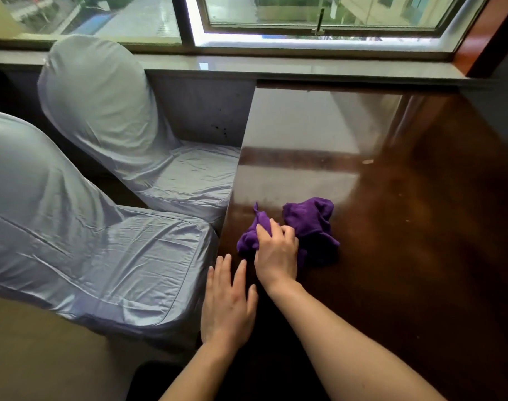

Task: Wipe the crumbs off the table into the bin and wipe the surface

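A crumpled purple cloth (310, 224) lies on the glossy dark wooden table (420, 227), close to the table's left edge. My right hand (276, 253) presses down on the cloth's left part, fingers curled into the fabric. My left hand (228, 302) rests flat at the table's left edge just below the cloth, fingers spread, holding nothing. A few pale crumbs (368, 161) dot the tabletop to the right and beyond the cloth. No bin is in view.
Two chairs in silvery fabric covers stand left of the table, the near one (88, 241) and the far one (116, 125). A stone window sill (276, 68) and window run along the far edge of the table.
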The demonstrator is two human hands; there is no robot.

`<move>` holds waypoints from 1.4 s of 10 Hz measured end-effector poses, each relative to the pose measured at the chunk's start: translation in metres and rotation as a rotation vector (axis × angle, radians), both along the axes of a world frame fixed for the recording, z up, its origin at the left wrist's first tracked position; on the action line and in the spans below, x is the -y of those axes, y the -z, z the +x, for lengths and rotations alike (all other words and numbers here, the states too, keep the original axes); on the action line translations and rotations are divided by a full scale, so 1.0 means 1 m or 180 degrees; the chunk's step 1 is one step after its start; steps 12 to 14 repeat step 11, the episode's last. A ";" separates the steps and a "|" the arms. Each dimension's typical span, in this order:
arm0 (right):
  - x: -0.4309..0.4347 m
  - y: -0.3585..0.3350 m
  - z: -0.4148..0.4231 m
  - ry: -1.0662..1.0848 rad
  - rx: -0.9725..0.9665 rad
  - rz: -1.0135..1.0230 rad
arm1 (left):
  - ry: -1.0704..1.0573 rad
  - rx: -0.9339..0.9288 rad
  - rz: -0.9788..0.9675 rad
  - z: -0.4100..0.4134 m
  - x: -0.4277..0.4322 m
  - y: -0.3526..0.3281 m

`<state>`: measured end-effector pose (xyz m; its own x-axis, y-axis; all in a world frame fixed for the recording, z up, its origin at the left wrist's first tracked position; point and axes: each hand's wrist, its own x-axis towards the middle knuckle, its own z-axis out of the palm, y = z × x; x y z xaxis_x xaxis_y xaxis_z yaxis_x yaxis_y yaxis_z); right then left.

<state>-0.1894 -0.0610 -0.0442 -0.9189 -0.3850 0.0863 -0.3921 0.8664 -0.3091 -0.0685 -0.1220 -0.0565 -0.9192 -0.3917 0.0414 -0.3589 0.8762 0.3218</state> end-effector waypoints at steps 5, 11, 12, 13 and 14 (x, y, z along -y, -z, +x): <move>0.032 -0.007 -0.031 0.0289 0.0308 -0.0338 | -0.0019 -0.0043 -0.0008 -0.002 -0.001 0.004; -0.064 -0.052 0.001 -0.0351 0.0267 -0.1084 | -0.0123 -0.0174 0.0094 -0.017 -0.001 -0.048; -0.064 -0.052 0.001 -0.0351 0.0267 -0.1084 | -0.0123 -0.0174 0.0094 -0.017 -0.001 -0.048; -0.064 -0.052 0.001 -0.0351 0.0267 -0.1084 | -0.0123 -0.0174 0.0094 -0.017 -0.001 -0.048; -0.064 -0.052 0.001 -0.0351 0.0267 -0.1084 | -0.0123 -0.0174 0.0094 -0.017 -0.001 -0.048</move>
